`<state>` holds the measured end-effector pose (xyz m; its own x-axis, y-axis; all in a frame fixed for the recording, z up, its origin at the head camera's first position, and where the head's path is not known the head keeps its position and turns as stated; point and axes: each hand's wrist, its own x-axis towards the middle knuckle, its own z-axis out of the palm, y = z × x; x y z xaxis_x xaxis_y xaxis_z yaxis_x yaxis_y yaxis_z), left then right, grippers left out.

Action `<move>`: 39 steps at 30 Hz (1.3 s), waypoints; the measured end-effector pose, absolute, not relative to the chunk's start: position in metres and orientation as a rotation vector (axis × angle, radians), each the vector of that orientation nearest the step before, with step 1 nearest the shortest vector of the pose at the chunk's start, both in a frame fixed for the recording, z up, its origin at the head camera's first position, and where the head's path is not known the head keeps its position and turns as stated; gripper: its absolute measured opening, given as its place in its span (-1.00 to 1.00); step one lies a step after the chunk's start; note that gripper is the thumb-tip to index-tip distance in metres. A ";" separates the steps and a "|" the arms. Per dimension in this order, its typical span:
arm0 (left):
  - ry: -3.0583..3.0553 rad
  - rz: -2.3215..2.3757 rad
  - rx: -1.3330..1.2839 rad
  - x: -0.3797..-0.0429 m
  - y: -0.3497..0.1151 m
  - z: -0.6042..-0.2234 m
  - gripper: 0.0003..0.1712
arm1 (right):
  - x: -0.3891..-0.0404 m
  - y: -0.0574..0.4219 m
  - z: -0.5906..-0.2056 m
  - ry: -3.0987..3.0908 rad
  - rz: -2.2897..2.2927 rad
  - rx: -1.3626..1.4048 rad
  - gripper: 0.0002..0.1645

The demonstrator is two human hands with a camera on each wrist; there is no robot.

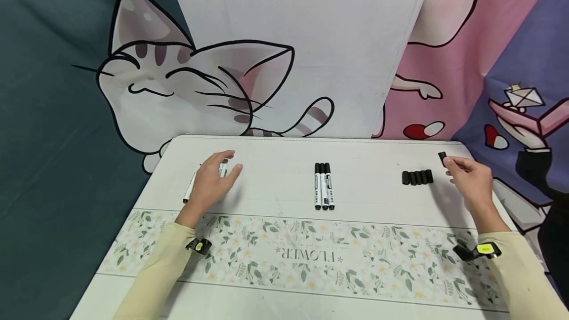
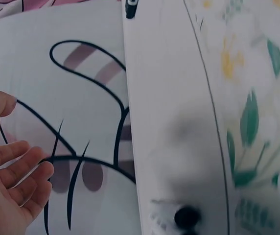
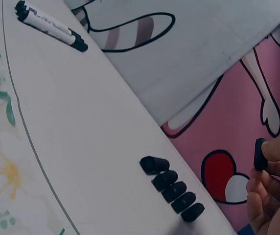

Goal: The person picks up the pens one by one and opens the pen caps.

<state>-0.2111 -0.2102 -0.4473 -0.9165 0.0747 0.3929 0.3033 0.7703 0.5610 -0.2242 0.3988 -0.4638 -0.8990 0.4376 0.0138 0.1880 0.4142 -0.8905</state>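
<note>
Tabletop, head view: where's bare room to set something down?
Bare: between the left hand and the three markers; between those and the cap row. Crowded: around the left hand, with partly hidden markers; at the cap row, the right hand beside it holding a black cap.

Left hand [image 1: 211,182] loosely spread, apparently hovering; right hand [image 1: 473,181] raised, pinching.
</note>
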 end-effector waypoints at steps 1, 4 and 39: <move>-2.617 -0.917 -0.297 -0.212 -0.206 -0.448 -0.43 | -0.225 0.401 -0.466 -2.439 1.472 -0.565 -0.65; -2.619 -0.932 -0.321 -0.213 -0.196 -0.452 -0.44 | -0.227 0.406 -0.472 -2.478 1.473 -0.627 -0.62; -2.743 -0.957 -0.602 -0.225 -0.097 -0.474 -0.50 | -0.235 0.409 -0.503 -2.770 1.249 -0.881 -0.23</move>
